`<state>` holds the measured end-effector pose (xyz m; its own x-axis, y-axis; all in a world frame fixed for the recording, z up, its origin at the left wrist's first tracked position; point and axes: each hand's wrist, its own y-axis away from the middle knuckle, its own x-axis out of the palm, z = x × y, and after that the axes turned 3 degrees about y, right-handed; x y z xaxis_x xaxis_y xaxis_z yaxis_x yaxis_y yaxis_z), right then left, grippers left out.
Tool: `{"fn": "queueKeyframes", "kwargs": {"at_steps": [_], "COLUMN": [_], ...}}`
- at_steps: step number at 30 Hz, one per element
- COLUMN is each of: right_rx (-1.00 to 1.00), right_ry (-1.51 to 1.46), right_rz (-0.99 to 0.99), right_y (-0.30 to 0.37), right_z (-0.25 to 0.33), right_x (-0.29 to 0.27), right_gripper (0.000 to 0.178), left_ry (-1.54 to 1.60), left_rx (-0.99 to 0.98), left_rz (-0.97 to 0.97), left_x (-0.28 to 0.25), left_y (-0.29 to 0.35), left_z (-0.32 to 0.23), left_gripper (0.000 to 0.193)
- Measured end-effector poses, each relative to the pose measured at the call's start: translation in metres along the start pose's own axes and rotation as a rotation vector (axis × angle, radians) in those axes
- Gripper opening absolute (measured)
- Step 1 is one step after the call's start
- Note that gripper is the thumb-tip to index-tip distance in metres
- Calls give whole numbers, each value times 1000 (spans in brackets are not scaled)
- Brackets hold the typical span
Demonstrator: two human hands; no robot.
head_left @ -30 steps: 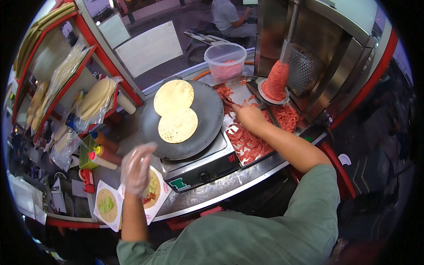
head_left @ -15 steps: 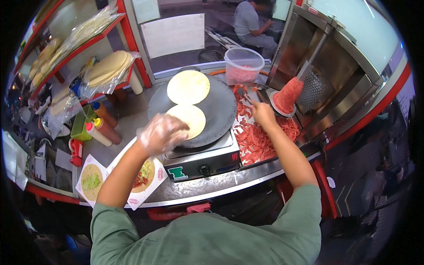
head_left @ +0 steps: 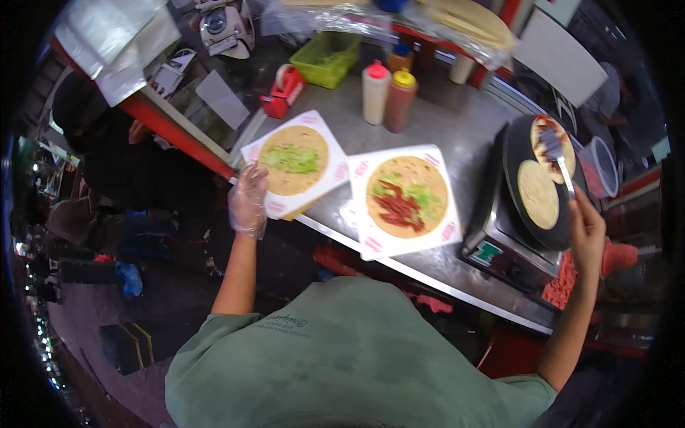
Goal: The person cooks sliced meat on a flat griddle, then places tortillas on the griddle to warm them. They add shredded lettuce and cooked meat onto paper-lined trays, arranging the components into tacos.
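In the head view, the person's left hand (head_left: 248,201), in a clear plastic glove, is at the near left edge of a white square sheet of paper with pink print (head_left: 335,170); whether its fingers pinch that edge, I cannot tell. On this sheet lies a round tan flatbread (head_left: 275,178) topped with shredded green lettuce (head_left: 298,161). Just to its right, a second white square sheet (head_left: 372,244) bears another round tan flatbread (head_left: 405,167), with lettuce and a pile of red strips (head_left: 398,208) on top. Both sheets lie along the near edge of a grey metal counter (head_left: 442,118). The bare right hand (head_left: 586,232) is closed around the handle of a grey spatula (head_left: 552,145), whose blade is over a pale round flatbread smeared with red (head_left: 540,126). That flatbread lies on a round black griddle (head_left: 519,146), near a plain pale flatbread (head_left: 538,196), atop a boxy steel stove (head_left: 494,214). Beyond the sheets stand a white squeeze bottle with a red cap (head_left: 374,98) and a reddish-brown squeeze bottle with a yellow cap (head_left: 399,105), close together; farther left are a green plastic basket (head_left: 312,73) and a red tape dispenser (head_left: 285,93). Shredded red meat (head_left: 560,283) lies beside the stove, near a red meat cone (head_left: 618,258).
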<state>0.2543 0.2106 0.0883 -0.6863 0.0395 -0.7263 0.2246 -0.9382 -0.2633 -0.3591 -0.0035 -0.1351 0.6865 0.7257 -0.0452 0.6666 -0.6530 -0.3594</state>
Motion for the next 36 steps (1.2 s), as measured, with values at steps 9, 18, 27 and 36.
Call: {"fn": "queueKeyframes", "kwargs": {"at_steps": [9, 18, 27, 36], "right_rx": [-700, -701, -632, -324], "right_ry": [195, 203, 213, -106], "right_rz": [607, 594, 603, 244], "right_y": [-4, -7, -13, 56], "right_z": [178, 188, 181, 152], "right_x": [380, 386, 367, 307], "right_gripper": [46, 50, 45, 53], "left_ry": [-947, -571, -495, -697], "left_rx": [-62, 312, 702, 512], "left_rz": [756, 747, 756, 643], "left_x": [-32, -69, -58, -3], "left_y": [-81, -106, -147, -75], "left_z": [42, 68, 73, 51], "left_gripper": [141, 108, 18, 25]}}
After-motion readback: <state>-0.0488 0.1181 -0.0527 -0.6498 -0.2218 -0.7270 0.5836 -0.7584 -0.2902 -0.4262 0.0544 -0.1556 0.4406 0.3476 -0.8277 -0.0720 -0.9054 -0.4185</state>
